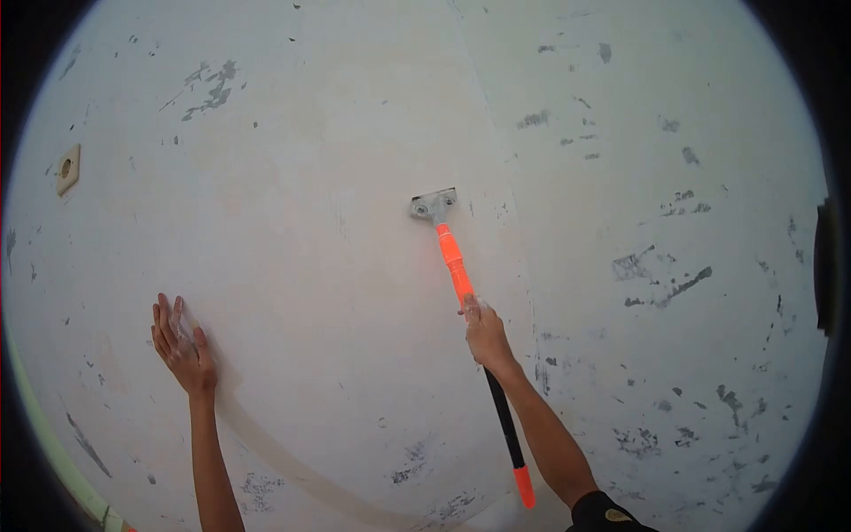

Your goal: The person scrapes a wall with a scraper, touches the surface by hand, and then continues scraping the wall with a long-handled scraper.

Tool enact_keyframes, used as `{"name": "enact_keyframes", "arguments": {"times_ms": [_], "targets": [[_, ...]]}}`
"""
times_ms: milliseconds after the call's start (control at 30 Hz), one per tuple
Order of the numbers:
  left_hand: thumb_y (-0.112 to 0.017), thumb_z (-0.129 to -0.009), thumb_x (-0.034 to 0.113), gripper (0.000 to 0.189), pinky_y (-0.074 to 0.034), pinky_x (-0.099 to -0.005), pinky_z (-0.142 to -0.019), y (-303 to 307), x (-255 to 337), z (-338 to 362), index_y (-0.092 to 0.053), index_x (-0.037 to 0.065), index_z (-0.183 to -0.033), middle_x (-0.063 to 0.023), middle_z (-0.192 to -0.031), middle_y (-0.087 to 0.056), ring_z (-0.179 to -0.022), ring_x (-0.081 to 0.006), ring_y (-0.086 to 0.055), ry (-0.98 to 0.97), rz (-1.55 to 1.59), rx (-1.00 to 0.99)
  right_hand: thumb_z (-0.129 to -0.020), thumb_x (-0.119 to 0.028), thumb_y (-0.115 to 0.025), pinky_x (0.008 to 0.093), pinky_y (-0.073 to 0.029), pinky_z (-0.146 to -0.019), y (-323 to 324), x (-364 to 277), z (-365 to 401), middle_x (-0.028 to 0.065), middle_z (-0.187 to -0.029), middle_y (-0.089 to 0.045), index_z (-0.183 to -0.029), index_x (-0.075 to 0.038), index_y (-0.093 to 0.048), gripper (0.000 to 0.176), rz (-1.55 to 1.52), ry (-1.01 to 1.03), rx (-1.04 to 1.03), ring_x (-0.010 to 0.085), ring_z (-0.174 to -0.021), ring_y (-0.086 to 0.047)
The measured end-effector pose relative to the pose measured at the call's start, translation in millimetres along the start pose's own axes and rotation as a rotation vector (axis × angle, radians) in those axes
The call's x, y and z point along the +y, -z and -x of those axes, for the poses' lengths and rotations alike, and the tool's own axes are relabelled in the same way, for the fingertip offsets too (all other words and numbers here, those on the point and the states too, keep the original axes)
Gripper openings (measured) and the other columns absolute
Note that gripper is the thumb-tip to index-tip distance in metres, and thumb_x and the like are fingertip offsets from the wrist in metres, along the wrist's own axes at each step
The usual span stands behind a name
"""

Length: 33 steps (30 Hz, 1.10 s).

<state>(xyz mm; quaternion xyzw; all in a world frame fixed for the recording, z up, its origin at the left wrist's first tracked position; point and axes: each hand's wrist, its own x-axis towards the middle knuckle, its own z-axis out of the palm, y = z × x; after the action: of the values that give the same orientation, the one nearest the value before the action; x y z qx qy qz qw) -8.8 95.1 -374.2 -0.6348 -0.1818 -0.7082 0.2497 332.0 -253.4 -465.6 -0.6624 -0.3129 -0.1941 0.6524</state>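
My right hand (487,335) is wrapped round the handle of a long scraper (454,266), which has orange and black grip sections and a metal blade head. The scraper's head meets or lies very close to the whitish wall (337,266), its handle slanting down to the right to an orange end. On the left, my left hand (184,350) is raised with fingers stretched out, beside or against the wall; whether the palm touches cannot be made out. Whitish dust shows on the fingers of both hands.
A beige wall socket (68,170) sits at the upper left. Grey bare patches (663,288) are scattered over the wall, many on the right. A faint vertical seam runs right of the scraper. A dark object (825,266) stands at the right edge.
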Motion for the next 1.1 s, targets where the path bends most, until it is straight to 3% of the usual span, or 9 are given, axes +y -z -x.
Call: {"name": "enact_keyframes", "arguments": {"times_ms": [100,167,267,500,567,1100], "targets": [[-0.042,-0.105,0.038,0.054,-0.016,-0.0488,-0.126,3,0,3,-0.053,0.005,-0.146,-0.0062,-0.164,-0.038,-0.154,-0.0280,-0.028,-0.001,-0.019,-0.020,-0.111,-0.051,-0.031,0.0372,-0.044,-0.061,-13,17,14,0.0087,-0.070,-0.052,-0.105,0.003,-0.062,0.063,-0.008,-0.039,-0.006,0.0167,-0.060,-0.051],[-0.042,-0.105,0.039,0.054,-0.016,-0.0488,-0.126,4,2,5,-0.054,0.005,-0.146,-0.0061,-0.164,-0.038,-0.154,-0.0280,-0.028,0.017,-0.027,-0.016,-0.111,-0.053,-0.031,0.0362,-0.044,-0.059,-17,21,9,0.0081,-0.070,-0.051,-0.108,0.003,-0.061,0.064,0.032,0.106,0.074,0.0158,-0.057,-0.050],[-0.041,-0.105,0.039,0.054,-0.016,-0.0485,-0.126,1,1,-1,-0.054,0.006,-0.146,-0.0061,-0.164,-0.038,-0.154,-0.0276,-0.028,0.008,-0.009,0.006,-0.111,-0.055,-0.032,0.0351,-0.043,-0.056,-11,1,-5,0.0081,-0.071,-0.052,-0.109,0.004,-0.061,0.065,-0.024,-0.017,-0.012,0.0153,-0.054,-0.049],[-0.042,-0.105,0.037,0.053,-0.015,-0.0479,-0.127,0,-2,4,-0.053,0.007,-0.147,-0.0058,-0.164,-0.037,-0.155,-0.0262,-0.026,0.011,-0.015,-0.014,-0.111,-0.055,-0.033,0.0347,-0.043,-0.054,-14,-6,-5,0.0062,-0.064,-0.049,-0.108,0.004,-0.062,0.066,-0.013,0.005,0.024,0.0151,-0.052,-0.048],[-0.042,-0.105,0.037,0.052,-0.015,-0.0479,-0.127,1,-3,7,-0.053,0.007,-0.147,-0.0058,-0.165,-0.037,-0.155,-0.0261,-0.025,0.013,-0.027,-0.016,-0.111,-0.054,-0.029,0.0475,-0.049,-0.095,-13,-20,3,0.0294,-0.110,-0.070,-0.119,0.008,-0.061,0.070,0.001,-0.130,-0.062,0.0445,-0.106,-0.066],[-0.041,-0.105,0.038,0.051,-0.015,-0.0477,-0.127,1,-2,5,-0.054,0.011,-0.147,-0.0054,-0.165,-0.037,-0.154,-0.0264,-0.027,0.022,-0.030,-0.014,-0.111,-0.051,-0.032,0.0473,-0.049,-0.094,-17,-18,-9,0.0276,-0.107,-0.070,-0.119,0.007,-0.062,0.065,-0.011,-0.148,-0.053,0.0408,-0.103,-0.067]]}}
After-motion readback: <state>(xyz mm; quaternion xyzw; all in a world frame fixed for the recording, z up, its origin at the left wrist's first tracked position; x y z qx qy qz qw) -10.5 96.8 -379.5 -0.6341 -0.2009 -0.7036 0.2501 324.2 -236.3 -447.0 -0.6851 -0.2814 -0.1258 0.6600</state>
